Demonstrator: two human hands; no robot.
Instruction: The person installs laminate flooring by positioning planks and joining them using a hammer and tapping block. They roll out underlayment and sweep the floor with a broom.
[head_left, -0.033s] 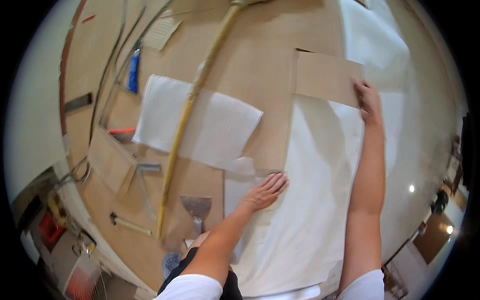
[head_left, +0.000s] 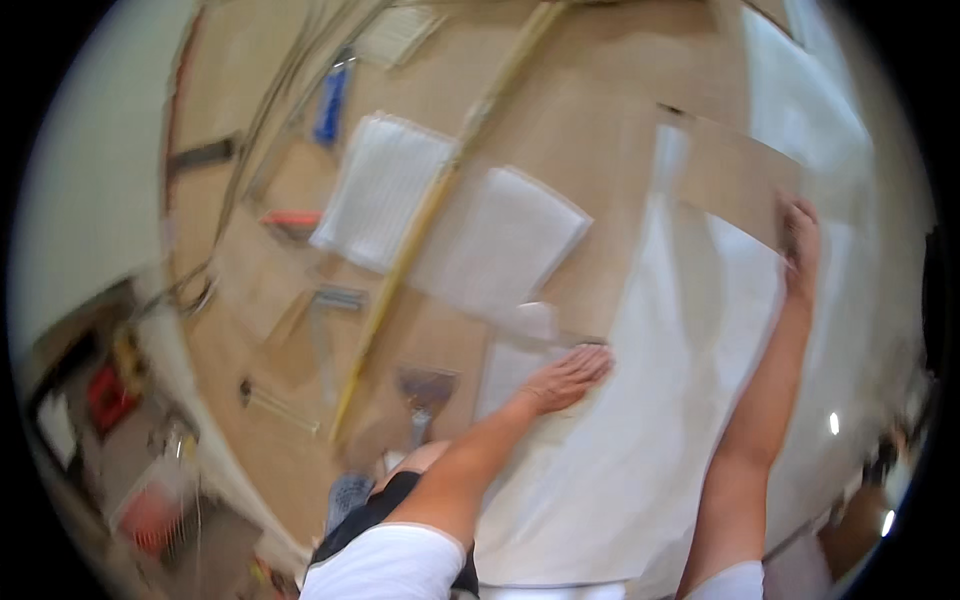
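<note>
My right hand (head_left: 798,235) grips the right edge of a thin brown rectangular board (head_left: 735,170), its fingers curled at the edge. That board is tilted above a white sheet (head_left: 640,420). My left hand (head_left: 570,380) lies with fingers stretched out near the left edge of the white sheet, beside a pale flat piece (head_left: 508,370). Something dark shows at its fingertips, too blurred to name. Close to the left forearm lies a wide scraper (head_left: 425,392). A long yellow stick (head_left: 425,220) crosses folded white cloths (head_left: 385,190) to the left of my hands.
On the brown surface (head_left: 610,110) at left lie a blue-handled tool (head_left: 331,105), a red-handled tool (head_left: 290,220), a metal square (head_left: 338,298), a small hammer-like tool (head_left: 275,405) and dark cables (head_left: 265,130). A red-and-white container (head_left: 150,515) stands lower left.
The whole view has shifted, so things sit farther right. The brown board has moved right with my right hand, and a white strip shows beyond its left edge. My left hand stays flat.
</note>
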